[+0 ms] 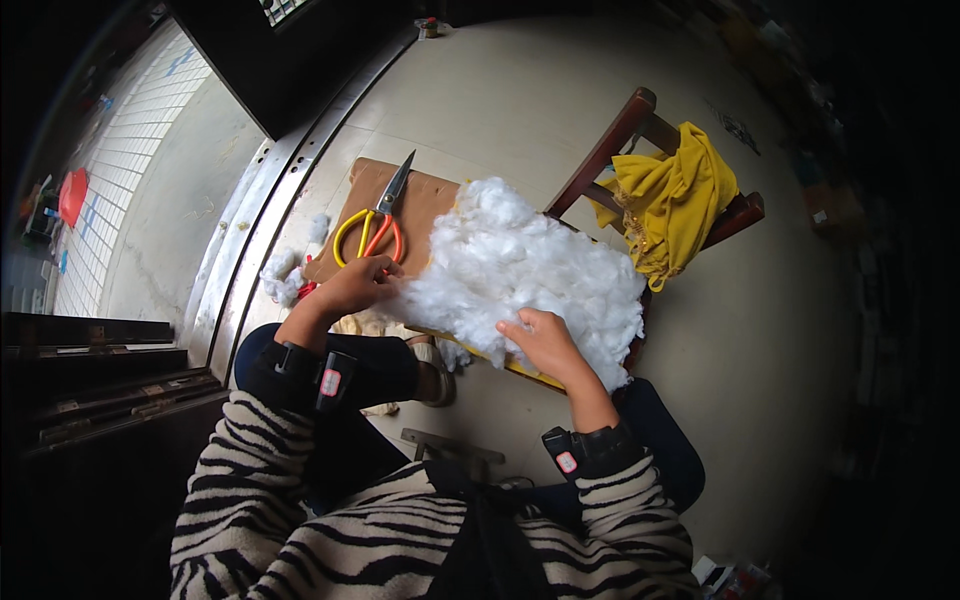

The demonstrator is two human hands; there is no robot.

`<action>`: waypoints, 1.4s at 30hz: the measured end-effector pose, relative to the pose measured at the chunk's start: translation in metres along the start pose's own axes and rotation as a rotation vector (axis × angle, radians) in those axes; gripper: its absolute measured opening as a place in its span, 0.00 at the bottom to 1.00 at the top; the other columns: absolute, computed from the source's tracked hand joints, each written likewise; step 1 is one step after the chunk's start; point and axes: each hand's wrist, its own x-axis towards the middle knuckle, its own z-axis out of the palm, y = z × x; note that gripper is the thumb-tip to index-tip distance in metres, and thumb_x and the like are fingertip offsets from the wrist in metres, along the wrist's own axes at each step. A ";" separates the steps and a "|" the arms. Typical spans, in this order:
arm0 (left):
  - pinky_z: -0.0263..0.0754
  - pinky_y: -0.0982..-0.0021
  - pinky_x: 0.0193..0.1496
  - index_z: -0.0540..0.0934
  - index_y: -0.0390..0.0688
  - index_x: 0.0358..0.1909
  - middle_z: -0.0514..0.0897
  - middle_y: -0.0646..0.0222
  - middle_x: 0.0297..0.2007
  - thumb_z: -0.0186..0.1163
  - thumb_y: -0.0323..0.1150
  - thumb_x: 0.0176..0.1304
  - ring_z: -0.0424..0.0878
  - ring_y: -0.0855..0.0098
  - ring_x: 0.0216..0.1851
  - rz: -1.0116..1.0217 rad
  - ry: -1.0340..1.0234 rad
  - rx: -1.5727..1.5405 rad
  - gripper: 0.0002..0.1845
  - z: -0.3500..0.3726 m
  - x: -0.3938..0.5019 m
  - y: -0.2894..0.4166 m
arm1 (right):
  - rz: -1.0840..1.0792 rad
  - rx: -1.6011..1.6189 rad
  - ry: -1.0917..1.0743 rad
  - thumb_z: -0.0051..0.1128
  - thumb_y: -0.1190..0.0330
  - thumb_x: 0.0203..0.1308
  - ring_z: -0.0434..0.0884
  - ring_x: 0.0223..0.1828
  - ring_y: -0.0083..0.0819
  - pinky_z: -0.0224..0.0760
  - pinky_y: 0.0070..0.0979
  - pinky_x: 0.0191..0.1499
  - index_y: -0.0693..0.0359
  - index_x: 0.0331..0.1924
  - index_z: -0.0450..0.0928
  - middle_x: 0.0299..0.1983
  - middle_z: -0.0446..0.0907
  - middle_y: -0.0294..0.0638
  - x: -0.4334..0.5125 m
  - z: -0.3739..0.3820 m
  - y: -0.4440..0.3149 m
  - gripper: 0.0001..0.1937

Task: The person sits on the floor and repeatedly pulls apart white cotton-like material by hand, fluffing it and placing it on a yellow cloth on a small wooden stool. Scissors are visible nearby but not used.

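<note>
A thick layer of white fiber stuffing (525, 255) covers a low surface before me, with a strip of yellow fabric (480, 352) showing under its near edge. My left hand (360, 285) is at the stuffing's left end, its fingers curled on a thin tuft. My right hand (544, 341) rests on the near side of the stuffing, thumb and fingertips pinching some of it. Left of the stuffing, scissors (379, 217) with one yellow and one orange handle lie on a brown cloth-covered surface (360, 184), blades pointing away from me, handles just beyond my left hand.
A wooden chair frame (600, 157) stands at the right, yellow cloth (679, 202) draped over it. Loose grey-white fiber tufts (281, 277) lie at the left near a metal door track (255, 217). A small stool (454, 446) is below, between my legs.
</note>
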 end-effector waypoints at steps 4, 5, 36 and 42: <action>0.70 0.78 0.38 0.77 0.37 0.48 0.78 0.71 0.33 0.63 0.29 0.58 0.75 0.78 0.35 0.018 0.027 -0.155 0.16 0.004 0.002 -0.010 | 0.042 -0.120 0.074 0.62 0.58 0.57 0.62 0.20 0.40 0.62 0.36 0.27 0.69 0.23 0.67 0.18 0.67 0.54 0.009 0.003 0.000 0.22; 0.70 0.78 0.37 0.78 0.37 0.46 0.78 0.71 0.32 0.63 0.30 0.57 0.75 0.79 0.33 0.007 0.037 -0.163 0.14 0.006 0.003 -0.013 | 0.039 -0.116 0.053 0.63 0.57 0.56 0.65 0.21 0.41 0.63 0.36 0.28 0.69 0.24 0.69 0.19 0.69 0.53 0.010 0.002 -0.001 0.22; 0.73 0.62 0.39 0.77 0.36 0.33 0.81 0.52 0.29 0.62 0.40 0.60 0.79 0.54 0.34 0.089 0.098 0.178 0.15 0.027 0.009 -0.032 | -0.661 -0.666 0.234 0.60 0.66 0.57 0.76 0.38 0.39 0.69 0.35 0.42 0.56 0.55 0.76 0.58 0.76 0.37 0.046 0.096 -0.029 0.20; 0.64 0.77 0.24 0.79 0.40 0.36 0.73 0.78 0.22 0.60 0.40 0.66 0.68 0.82 0.22 -0.025 -0.001 -0.208 0.12 -0.008 -0.012 -0.011 | -0.723 -0.637 0.238 0.59 0.67 0.58 0.75 0.38 0.38 0.68 0.34 0.41 0.58 0.53 0.77 0.53 0.78 0.35 0.046 0.094 -0.030 0.18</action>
